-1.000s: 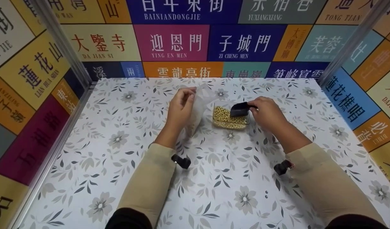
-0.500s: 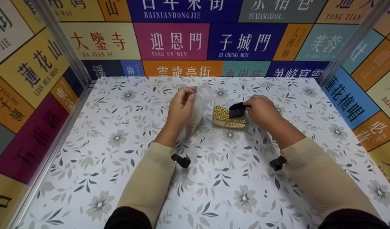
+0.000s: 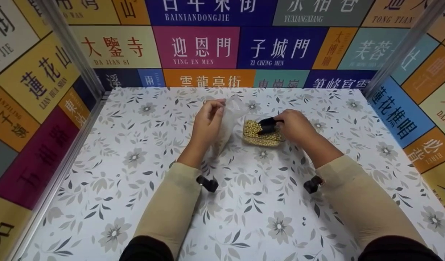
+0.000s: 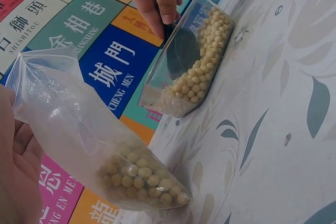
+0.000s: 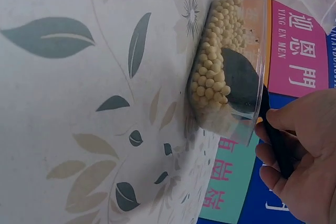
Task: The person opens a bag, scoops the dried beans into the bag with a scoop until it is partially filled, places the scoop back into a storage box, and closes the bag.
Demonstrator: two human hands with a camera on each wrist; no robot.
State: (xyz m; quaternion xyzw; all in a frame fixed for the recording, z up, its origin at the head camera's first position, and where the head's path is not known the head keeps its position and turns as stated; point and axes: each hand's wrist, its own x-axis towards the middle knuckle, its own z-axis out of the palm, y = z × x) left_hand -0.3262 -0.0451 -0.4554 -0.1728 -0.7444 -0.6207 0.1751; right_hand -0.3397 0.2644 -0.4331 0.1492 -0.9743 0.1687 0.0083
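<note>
My right hand (image 3: 296,126) grips the handle of a small black scoop (image 5: 240,80). The scoop's blade is down inside a clear rectangular container (image 5: 255,22), pushed in among pale yellow soybeans (image 5: 212,72). To the left of the container, a clear zip bag (image 4: 79,103) hangs with its lower corner at the tabletop. A heap of soybeans (image 4: 139,177) fills the bottom of that bag. With curled fingers my left hand (image 3: 207,121) holds the bag near its top edge. Part of the left hand's grip is hidden behind the plastic.
White cloth (image 3: 244,217) with grey leaves and flowers covers the table. Behind it stands a wall of coloured panels (image 3: 195,47) with Chinese lettering, and similar side walls with metal posts (image 3: 79,54) flank the table. Dark wrist cameras (image 3: 207,183) sit on both sleeves.
The right hand has moved slightly left, carrying the scoop farther across the container and deeper into the soybeans. The left hand and the bag have stayed nearly still.
</note>
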